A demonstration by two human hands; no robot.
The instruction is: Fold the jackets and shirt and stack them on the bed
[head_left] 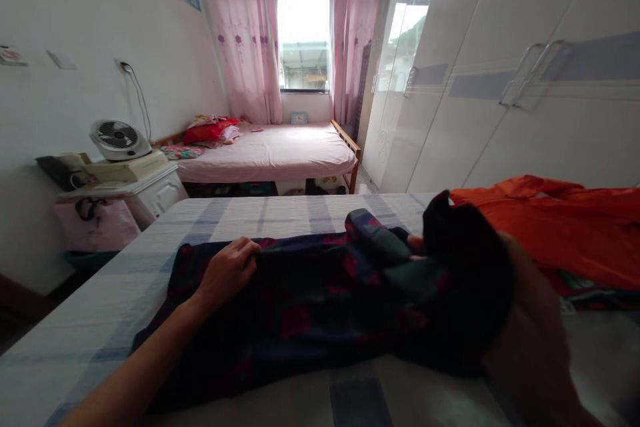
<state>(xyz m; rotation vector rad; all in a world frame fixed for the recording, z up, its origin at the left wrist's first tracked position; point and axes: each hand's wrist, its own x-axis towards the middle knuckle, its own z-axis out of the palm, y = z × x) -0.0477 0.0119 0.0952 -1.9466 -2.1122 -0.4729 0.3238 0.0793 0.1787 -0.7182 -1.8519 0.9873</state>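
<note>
Left fingers (pixel 246 248) pinch garment's (pixel 305 307) far edge | right fingers (pixel 415 241) clutch its raised end | cloth lies between and beneath them on bed (pixel 240 213) | likely light, limp; best held by edges

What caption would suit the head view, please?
Left hand and right hand handle a dark patterned garment beside orange clothing.

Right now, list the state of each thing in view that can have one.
Dark garment: spread on the sheet, right end lifted and bunched.
Left hand: on the garment, fingers curled.
Right hand: gripping the lifted end.
Orange garment: lying at right.
Wardrobe doors: shut.
Curtains: parted.
Fan: running or off, can't tell.
Plug: plugged in.
</note>
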